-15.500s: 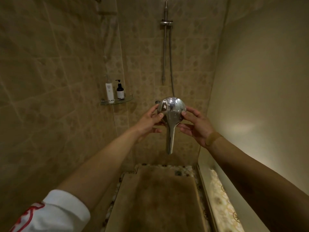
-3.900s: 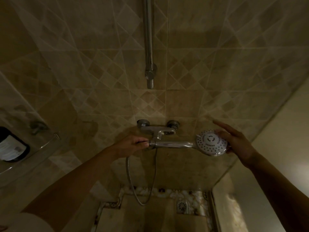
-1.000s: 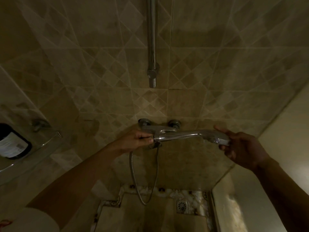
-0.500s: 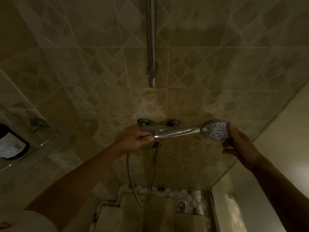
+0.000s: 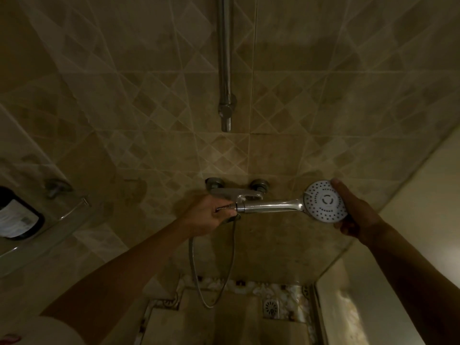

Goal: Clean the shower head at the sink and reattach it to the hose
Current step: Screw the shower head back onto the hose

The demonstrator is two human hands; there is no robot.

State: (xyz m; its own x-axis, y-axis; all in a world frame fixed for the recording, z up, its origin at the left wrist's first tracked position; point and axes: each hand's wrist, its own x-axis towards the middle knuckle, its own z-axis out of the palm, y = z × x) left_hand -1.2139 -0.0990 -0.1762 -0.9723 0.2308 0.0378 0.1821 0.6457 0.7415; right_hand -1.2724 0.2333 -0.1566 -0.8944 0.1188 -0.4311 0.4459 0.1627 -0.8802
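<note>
Shower head (image 5: 324, 202), spray face now rotating back toward the viewer, is lying cupped in right hand (image 5: 353, 215); left hand (image 5: 211, 215) fingers are pinching hose (image 5: 225, 208) end at the handle: threading under way.

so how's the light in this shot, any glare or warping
Head view: dim and warm throughout; the white face of the shower head is brightest, its chrome handle glints mildly; wide-angle lens bends the tile lines; the bottle at the left edge is dark and soft.
</note>
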